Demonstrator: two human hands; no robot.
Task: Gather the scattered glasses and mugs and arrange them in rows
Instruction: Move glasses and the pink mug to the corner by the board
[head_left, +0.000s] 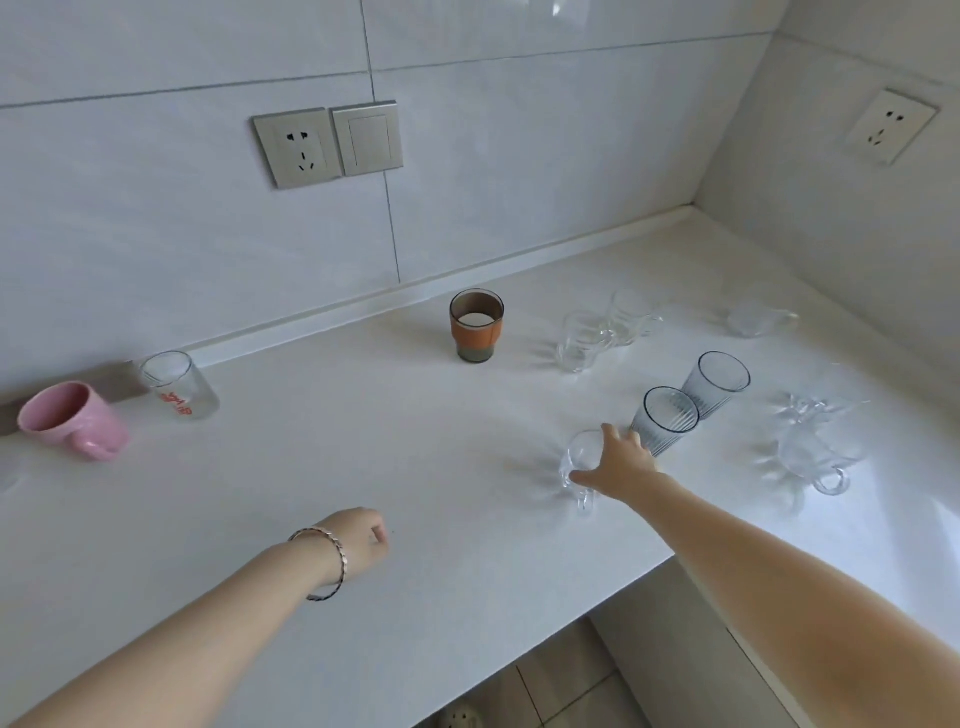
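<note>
My right hand (621, 465) rests on top of a small clear glass mug (577, 467) near the counter's front, fingers wrapped over its rim. Just behind it stand two grey ribbed tumblers (665, 421) (714, 384) side by side. Two clear mugs (579, 340) (631, 317) stand further back, another clear mug (758, 319) at the far right, and more clear mugs (815, 457) on the right. An orange-sleeved cup (476, 325) stands mid-back. At the left are a pink mug (70, 421) and a clear glass with red print (179, 384). My left hand (363, 538) hovers loosely curled, holding nothing.
The white counter (363, 441) ends in a front edge that cuts back at the lower right, with floor below. A tiled wall with sockets (296, 148) runs behind, and a side wall closes the right.
</note>
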